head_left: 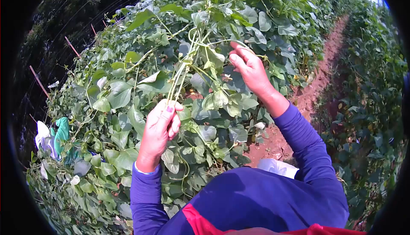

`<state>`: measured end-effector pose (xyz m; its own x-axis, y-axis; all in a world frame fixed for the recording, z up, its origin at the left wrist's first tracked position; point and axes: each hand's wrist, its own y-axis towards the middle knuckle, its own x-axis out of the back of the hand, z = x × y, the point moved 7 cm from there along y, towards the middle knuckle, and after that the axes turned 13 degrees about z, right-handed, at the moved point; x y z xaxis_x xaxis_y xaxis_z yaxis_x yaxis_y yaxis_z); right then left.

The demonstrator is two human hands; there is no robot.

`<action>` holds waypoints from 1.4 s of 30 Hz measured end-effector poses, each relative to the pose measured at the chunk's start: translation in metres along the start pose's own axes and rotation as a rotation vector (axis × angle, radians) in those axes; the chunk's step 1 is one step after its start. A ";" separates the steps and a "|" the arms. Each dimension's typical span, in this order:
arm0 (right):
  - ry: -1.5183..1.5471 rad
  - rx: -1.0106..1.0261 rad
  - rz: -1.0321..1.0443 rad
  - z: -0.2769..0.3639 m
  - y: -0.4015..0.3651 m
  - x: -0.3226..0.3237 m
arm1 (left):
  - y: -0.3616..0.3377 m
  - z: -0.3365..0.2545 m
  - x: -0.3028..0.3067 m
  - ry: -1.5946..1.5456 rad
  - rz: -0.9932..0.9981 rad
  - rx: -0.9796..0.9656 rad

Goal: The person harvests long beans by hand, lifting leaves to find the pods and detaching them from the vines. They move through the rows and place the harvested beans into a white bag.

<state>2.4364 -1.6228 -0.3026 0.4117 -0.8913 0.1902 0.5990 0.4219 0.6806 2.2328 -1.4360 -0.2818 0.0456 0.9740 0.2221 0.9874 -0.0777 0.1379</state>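
Thumb and fingers of my left hand (161, 124) are closed around the lower ends of a bunch of thin, pale green vine stems (181, 75). The bunch rises away from me and spreads into leaves at its top. To the right, my right hand (251, 69) is raised beside the bunch, its fingers curled and its thumb a little apart from the index finger. A single vine stem (220, 42) stretches from the bunch to these fingers and runs across them; exactly how they grip it is partly hidden. Some wilted-looking leaves (220, 100) hang below the bunch.
Dense leafy vines (121, 94) surround both hands. A reddish dirt path (318, 77) runs along the right, with another green row (367, 119) beyond. White and green bags (62, 134) lie at the left, and a white bag (277, 167) is near my body. Slanted stakes (39, 81) stand at left.
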 end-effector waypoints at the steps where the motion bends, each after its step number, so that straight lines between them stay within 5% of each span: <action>1: -0.146 -0.008 -0.007 -0.001 0.015 -0.003 | -0.002 -0.010 0.003 0.082 0.000 -0.001; 7: -0.283 0.563 -0.265 0.132 0.039 -0.019 | -0.007 -0.040 0.019 0.561 -0.084 0.003; 9: -0.442 0.763 -0.165 0.158 0.050 -0.044 | -0.012 -0.062 0.016 1.222 -0.218 -0.095; 13: -0.735 0.868 0.258 0.165 0.061 -0.129 | -0.029 -0.084 0.009 1.545 -0.405 -0.246; 15: -0.681 0.848 0.298 0.159 0.074 -0.146 | -0.038 -0.094 0.016 1.530 -0.505 -0.421; 20: -0.643 0.910 0.182 0.193 0.078 -0.149 | -0.039 -0.113 0.074 1.513 -0.694 -0.137; 25: -0.744 0.831 0.279 0.206 0.103 -0.168 | -0.035 -0.153 0.101 1.536 -0.610 -0.121; 28: -0.651 0.993 0.200 0.219 0.112 -0.175 | -0.031 -0.189 0.120 1.728 -0.665 -0.200; 29: -0.614 1.027 0.123 0.227 0.113 -0.169 | -0.025 -0.200 0.132 1.737 -0.652 -0.067; 30: -0.516 1.063 -0.038 0.234 0.118 -0.151 | -0.018 -0.206 0.149 1.836 -0.635 -0.150; 31: -0.421 1.102 -0.201 0.239 0.120 -0.131 | -0.012 -0.213 0.159 1.822 -0.612 -0.001; 33: -0.048 0.918 -0.298 0.242 0.123 -0.091 | -0.001 -0.220 0.180 1.782 -0.561 0.016; 35: 0.454 0.688 -0.111 0.220 0.149 -0.067 | 0.009 -0.218 0.204 1.545 -0.445 0.025; 37: 0.402 0.652 -0.039 0.208 0.158 -0.060 | 0.015 -0.215 0.220 1.318 -0.319 -0.007; 40: -0.358 0.535 -0.032 0.204 0.157 -0.079 | 0.012 -0.222 0.206 1.272 -0.238 0.012; 42: -0.683 0.649 -0.034 0.187 0.157 -0.095 | 0.008 -0.230 0.196 1.328 -0.241 0.039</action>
<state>2.3631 -1.5028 -0.0815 -0.2138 -0.8927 0.3968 0.0191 0.4023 0.9153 2.2151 -1.2949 -0.0147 -0.2861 0.0197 0.9580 0.9546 0.0929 0.2832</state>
